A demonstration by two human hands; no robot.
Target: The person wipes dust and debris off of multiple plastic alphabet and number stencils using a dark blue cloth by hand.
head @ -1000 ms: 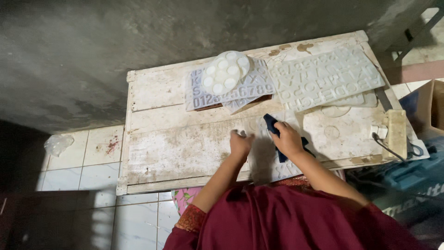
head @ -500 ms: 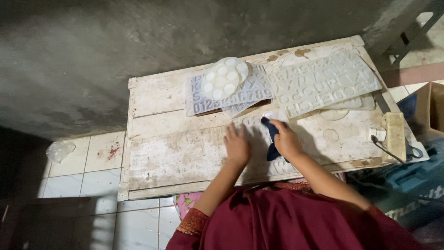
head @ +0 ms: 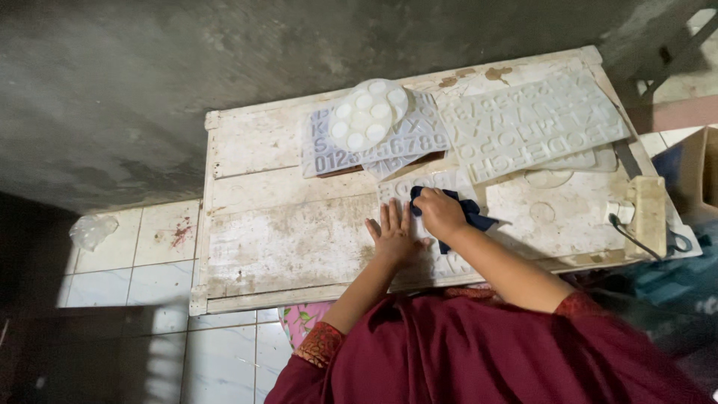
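My left hand (head: 394, 233) lies flat with fingers spread on a translucent letter mould sheet (head: 430, 184) on the worn white table (head: 284, 232). My right hand (head: 440, 212) is closed on a dark blue cloth (head: 471, 217) and presses it onto the upper part of the same sheet, just right of my left hand. Most of the sheet is hidden under my hands and forearms.
At the back of the table lie a letter-and-number mould sheet (head: 404, 146) with a round white multi-cavity mould (head: 366, 114) on it, and a larger letter mould sheet (head: 535, 123) to the right. A power strip with cable (head: 647, 213) sits at the right edge. Tiled floor lies to the left.
My right hand has moved the cloth left and up across the sheet. My left hand shifted slightly and now lies flat with fingers spread.
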